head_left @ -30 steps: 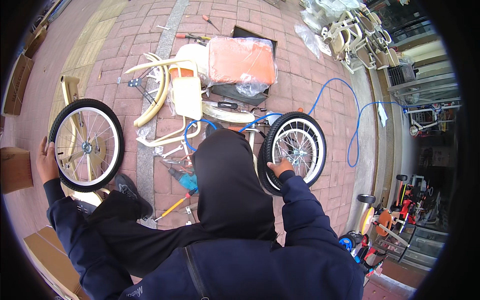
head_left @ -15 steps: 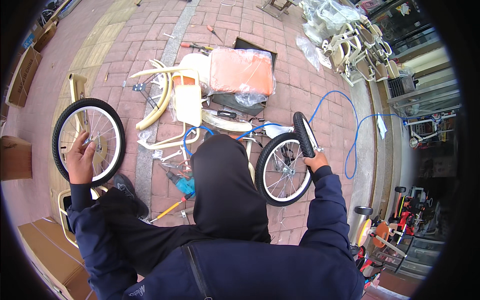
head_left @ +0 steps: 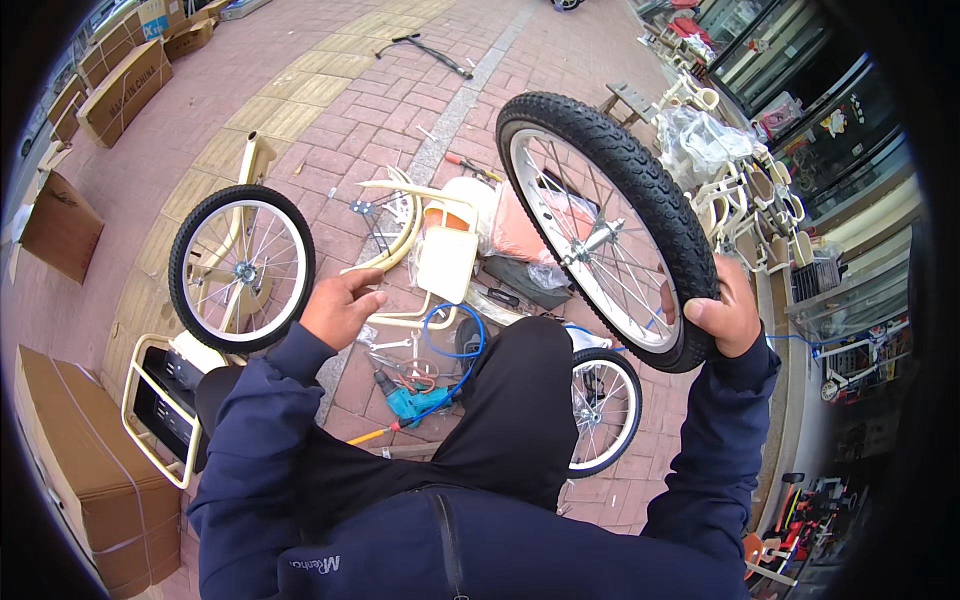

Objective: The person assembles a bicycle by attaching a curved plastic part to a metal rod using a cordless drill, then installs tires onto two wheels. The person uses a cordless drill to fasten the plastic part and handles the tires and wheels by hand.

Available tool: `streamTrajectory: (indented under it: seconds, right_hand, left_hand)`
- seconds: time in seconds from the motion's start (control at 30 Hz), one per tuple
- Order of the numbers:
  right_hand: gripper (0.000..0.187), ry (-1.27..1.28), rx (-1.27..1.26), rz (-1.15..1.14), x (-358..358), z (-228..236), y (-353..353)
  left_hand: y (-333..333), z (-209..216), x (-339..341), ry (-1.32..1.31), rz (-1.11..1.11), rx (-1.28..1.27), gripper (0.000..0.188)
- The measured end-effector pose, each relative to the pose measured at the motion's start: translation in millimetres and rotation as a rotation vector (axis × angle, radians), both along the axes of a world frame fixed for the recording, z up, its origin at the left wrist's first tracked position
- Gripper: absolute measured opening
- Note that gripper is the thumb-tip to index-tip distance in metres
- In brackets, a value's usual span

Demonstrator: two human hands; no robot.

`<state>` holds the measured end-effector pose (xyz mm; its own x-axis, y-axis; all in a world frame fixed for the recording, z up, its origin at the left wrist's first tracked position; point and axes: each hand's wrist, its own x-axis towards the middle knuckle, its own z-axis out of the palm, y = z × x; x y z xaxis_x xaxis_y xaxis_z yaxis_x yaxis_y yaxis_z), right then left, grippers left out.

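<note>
Wheel (head_left: 600, 225) sits gripped at its lower tyre by the right hand (head_left: 722, 312), now raised high where it earlier stood low. Left hand (head_left: 340, 305), fingers loosely spread and empty, has let go of the second wheel (head_left: 242, 268). Beyond lie the cream frame (head_left: 400, 240) and brick paving (head_left: 330, 130).

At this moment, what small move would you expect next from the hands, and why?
Probably the left hand comes across to steady the raised wheel. The right hand alone grips it by the tyre at its lower edge, lifted and tilted above the cream frame, while the left hand is open and empty in the air. A second hand on the rim or hub would steady it.
</note>
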<state>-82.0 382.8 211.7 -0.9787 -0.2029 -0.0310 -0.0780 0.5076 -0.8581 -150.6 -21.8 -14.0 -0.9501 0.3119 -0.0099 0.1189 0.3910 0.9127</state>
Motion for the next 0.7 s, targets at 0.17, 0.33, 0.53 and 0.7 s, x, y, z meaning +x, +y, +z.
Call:
streamTrajectory:
  seconds: [0.17,0.33,0.53,0.7]
  right_hand:
    - [0.052,-0.095,-0.204,0.248,-63.2,-10.7,-110.5]
    - [0.03,-0.302,-0.491,0.269,-76.3,-76.7,-213.1]
    - [0.032,-0.386,-0.465,0.321,-38.5,-165.7,-287.5]
    - [0.061,-0.022,-0.008,0.539,32.9,-220.3,-309.5]
  left_hand:
    - [-10.3,8.1,8.7,0.017,0.121,0.239,0.04]
    - [-77.1,5.5,0.2,-0.013,0.564,0.38,0.034]
    - [-122.8,-0.7,5.0,-0.416,0.714,0.953,0.069]
    - [-139.3,4.7,2.2,-0.649,0.715,1.017,0.042]
